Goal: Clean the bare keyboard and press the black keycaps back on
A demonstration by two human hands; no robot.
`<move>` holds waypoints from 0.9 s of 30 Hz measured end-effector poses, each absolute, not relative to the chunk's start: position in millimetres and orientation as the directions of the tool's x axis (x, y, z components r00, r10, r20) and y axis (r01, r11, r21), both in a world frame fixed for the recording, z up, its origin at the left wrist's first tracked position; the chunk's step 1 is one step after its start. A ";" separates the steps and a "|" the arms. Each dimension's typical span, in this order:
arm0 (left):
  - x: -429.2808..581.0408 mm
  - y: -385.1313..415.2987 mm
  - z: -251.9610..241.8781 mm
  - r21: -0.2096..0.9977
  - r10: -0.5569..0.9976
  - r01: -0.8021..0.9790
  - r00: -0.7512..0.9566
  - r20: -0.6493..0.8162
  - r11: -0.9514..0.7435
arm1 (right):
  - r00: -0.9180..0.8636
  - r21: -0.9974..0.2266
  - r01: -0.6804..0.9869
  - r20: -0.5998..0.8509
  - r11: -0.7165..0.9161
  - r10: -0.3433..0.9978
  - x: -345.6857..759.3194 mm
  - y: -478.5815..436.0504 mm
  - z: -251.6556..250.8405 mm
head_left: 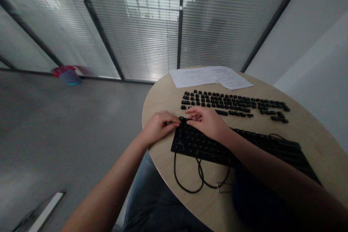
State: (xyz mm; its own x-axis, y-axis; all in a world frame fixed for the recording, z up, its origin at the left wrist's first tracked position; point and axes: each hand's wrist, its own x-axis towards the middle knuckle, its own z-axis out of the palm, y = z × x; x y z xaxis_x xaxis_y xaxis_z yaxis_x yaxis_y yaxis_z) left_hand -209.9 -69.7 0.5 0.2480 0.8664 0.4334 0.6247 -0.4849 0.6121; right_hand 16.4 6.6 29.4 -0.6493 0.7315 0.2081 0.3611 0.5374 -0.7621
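A black keyboard base (190, 143) with its keycaps off lies on a round wooden table (160, 98). The loose black keycaps (231, 103) are laid out in rows behind it. My left hand (159, 126) rests at the base's far left corner, fingers curled against its edge. My right hand (208, 120) lies over the base's top left part, fingertips meeting the left hand's at a small black keycap (182, 119) on the corner. Whether either hand pinches that keycap I cannot tell.
The keyboard's black cable (199, 181) loops on the table near its front edge. Two paper sheets (212, 76) lie at the table's far side. A blue basket with a red lid (67, 75) stands on the grey floor by the glass wall. My legs are under the table.
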 end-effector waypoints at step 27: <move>-200.9 -76.1 7.1 0.485 0.864 0.726 0.323 0.385 -0.487 | -0.719 -0.543 0.447 0.255 0.711 0.646 8.7 -6.2 30.6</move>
